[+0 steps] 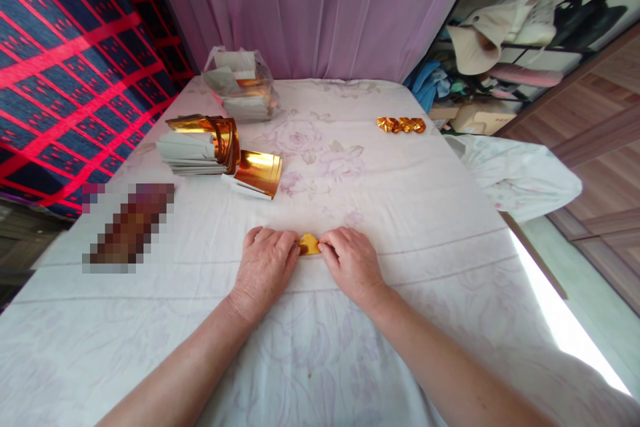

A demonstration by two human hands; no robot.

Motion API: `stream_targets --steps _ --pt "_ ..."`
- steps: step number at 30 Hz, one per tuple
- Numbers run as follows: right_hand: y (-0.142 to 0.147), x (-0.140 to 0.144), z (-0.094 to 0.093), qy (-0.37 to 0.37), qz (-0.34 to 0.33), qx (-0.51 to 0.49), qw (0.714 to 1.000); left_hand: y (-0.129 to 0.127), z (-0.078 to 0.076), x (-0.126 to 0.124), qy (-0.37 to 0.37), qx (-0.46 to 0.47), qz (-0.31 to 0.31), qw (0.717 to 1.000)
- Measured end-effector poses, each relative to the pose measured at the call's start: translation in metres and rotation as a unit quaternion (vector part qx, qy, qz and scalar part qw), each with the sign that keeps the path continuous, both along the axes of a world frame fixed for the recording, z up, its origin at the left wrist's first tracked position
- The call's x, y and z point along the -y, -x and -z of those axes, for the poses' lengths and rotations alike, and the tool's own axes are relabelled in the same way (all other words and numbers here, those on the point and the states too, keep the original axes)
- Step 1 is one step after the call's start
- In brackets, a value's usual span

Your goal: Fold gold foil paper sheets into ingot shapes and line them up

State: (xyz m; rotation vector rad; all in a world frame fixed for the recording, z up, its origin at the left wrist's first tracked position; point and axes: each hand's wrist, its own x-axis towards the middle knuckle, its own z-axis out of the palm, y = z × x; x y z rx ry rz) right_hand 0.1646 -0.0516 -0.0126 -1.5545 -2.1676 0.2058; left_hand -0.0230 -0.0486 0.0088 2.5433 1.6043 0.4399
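Note:
A small piece of folded gold foil paper (pixel 309 244) lies between my two hands, low over the white flowered cloth. My left hand (pixel 267 265) pinches its left end between thumb and fingers. At its right end, my right hand (pixel 354 261) pinches it in the same way. The ends of the paper are hidden by my fingertips. Beyond my left hand, a few loose gold sheets (pixel 260 172) rest against a curled stack of gold-faced, grey-backed paper (pixel 193 150).
Several crumpled-looking gold foil pieces (pixel 401 125) sit in a row at the far right. A clear plastic bag (pixel 245 90) holding more paper stands at the back left. A blurred-out dark object (pixel 133 227) is at left. Shelves (pixel 520 47) with a cap and shoes stand at right.

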Motion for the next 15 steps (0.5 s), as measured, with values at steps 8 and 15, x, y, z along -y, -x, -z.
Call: stream_targets --steps 8,15 --pt "-0.0006 -0.0002 -0.0016 -0.01 -0.019 0.015 1.0 0.0024 0.0038 -0.0005 -0.023 -0.008 0.024 0.999" --pt "-0.0023 -0.0004 0.0002 -0.015 -0.027 0.016 0.999 0.0058 0.0059 -0.0005 -0.025 0.004 0.034 0.999"
